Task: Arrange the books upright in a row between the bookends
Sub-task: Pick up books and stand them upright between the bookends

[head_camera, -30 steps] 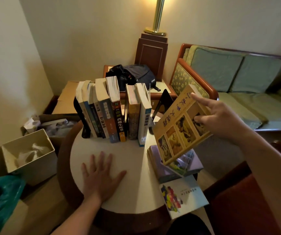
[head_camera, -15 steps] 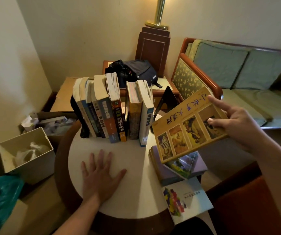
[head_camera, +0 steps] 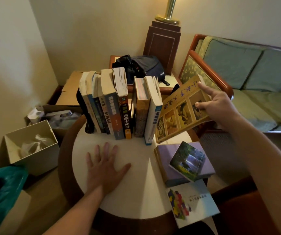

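Observation:
Several books (head_camera: 119, 106) stand upright in a row on the round table (head_camera: 136, 197), leaning against a black bookend (head_camera: 84, 112) at their left end. The second black bookend (head_camera: 176, 87) shows just behind the book I hold. My right hand (head_camera: 219, 106) grips a yellow book (head_camera: 180, 112) with small pictures on its cover, tilted in the air right beside the row's right end. My left hand (head_camera: 105, 168) lies flat and empty on the tabletop in front of the row. A purple book (head_camera: 173, 167), a small landscape-cover book (head_camera: 187, 161) on it, and a white booklet (head_camera: 192, 204) lie flat at the right.
A dark bag (head_camera: 141, 67) sits on a side table behind the row. A green-cushioned sofa (head_camera: 246, 73) is at the right. A white box (head_camera: 31, 146), a cardboard box (head_camera: 62, 116) and a teal plastic bag (head_camera: 2, 189) stand on the floor at the left.
My right hand has carried the yellow book leftward and closer to the right end of the row. My left hand stays flat on the table.

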Available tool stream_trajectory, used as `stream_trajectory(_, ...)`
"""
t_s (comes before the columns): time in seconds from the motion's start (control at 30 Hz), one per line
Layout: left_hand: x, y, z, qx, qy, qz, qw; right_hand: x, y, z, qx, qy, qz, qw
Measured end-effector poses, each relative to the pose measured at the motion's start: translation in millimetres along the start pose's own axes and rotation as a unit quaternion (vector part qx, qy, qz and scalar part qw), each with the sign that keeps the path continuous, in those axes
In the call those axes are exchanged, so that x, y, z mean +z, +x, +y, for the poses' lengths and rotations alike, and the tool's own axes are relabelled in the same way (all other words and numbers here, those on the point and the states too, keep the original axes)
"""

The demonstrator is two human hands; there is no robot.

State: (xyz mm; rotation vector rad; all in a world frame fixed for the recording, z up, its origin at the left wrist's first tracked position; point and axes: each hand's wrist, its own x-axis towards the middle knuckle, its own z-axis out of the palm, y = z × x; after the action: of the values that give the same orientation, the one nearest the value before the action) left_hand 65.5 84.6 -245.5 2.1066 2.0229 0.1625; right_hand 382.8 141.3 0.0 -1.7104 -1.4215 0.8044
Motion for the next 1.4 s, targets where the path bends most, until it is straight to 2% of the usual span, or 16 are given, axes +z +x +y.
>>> stream_trajectory(0.17,0,0,2,-0.002,0.004,0.001,1.0,21,27,-9,0.001,-0.048,-0.018,0.999)
stream_trajectory(0.4,0,0,0,0.001,-0.008,0.013,1.0,69,44,-22,-0.053,-0.198,-0.05,0.978)
stream_trajectory(0.6,0,-1,1,0.002,-0.009,0.01,1.0,79,41,-30,0.01,-0.083,-0.148,0.985)
stream_trajectory(0.73,0,-1,0,0.006,-0.009,0.008,1.0,81,33,-24,0.02,-0.043,-0.165,0.985)
stream_trajectory(1.07,0,0,0,0.003,0.0,0.006,1.0,90,25,-11,0.002,-0.011,-0.154,0.988)
stream_trajectory(1.23,1,0,-1,0.002,-0.001,0.003,1.0,85,0,12,-0.029,0.007,-0.115,0.993)
stream_trajectory(1.4,0,-1,-1,0.004,-0.009,0.006,1.0,67,-33,50,-0.004,-0.022,-0.078,0.997)
